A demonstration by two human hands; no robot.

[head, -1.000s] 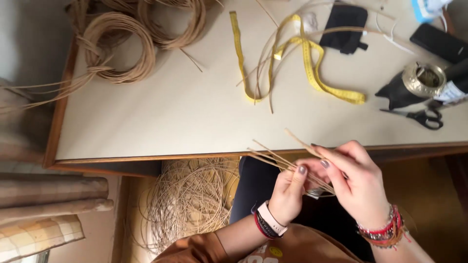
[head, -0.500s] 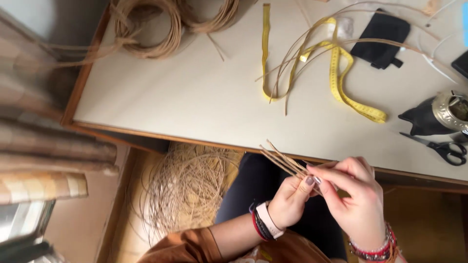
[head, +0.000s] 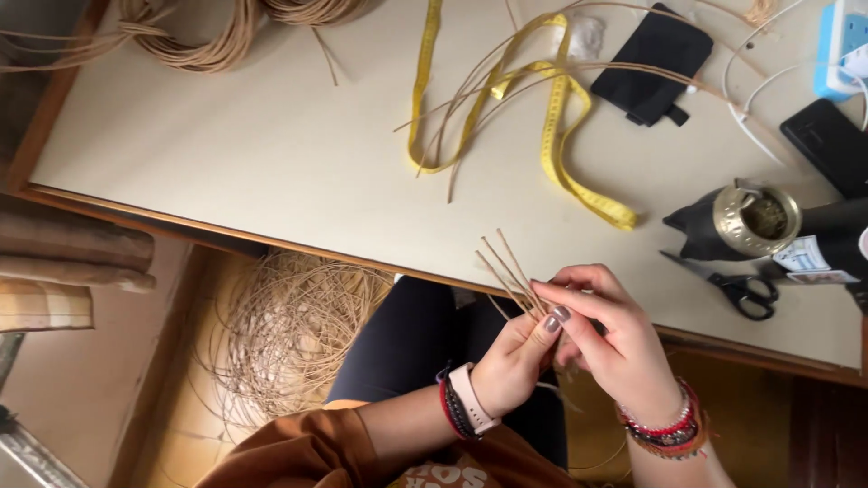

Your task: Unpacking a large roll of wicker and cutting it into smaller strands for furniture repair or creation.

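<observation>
Pinched between both hands, a small bundle of thin rattan sticks (head: 508, 271) fans up and to the left over the near edge of the table (head: 271, 163), just above the person's lap. Left hand (head: 511, 361) closed around the lower ends of the sticks, thumb pressing on them, watch and dark bands on the wrist. Right hand (head: 615, 339) wrapped over from the right, fingers curled shut, index finger laid across the sticks; beaded bracelets on that wrist. Going left to right across the scene: coils of rattan cane (head: 208, 36) at the table's top left corner, partly cut off by the frame; a loose tangle of cane (head: 289, 334) on the floor under the table edge, left of the person's knee; a yellow measuring tape (head: 551, 136) looped over the table middle with a few long cane strands (head: 470, 99) crossing it; a black pouch (head: 653, 63) above the tape; white cable (head: 750, 108) to its right; a black tool with a brass-coloured round top (head: 750, 221) near the right edge; black-handled scissors (head: 737, 289) just below it, close to the table's near edge; a dark phone (head: 827, 145) at far right and a blue and white power strip (head: 841, 45) in the top right corner. Hands and sticks are well apart from everything on the tabletop.
</observation>
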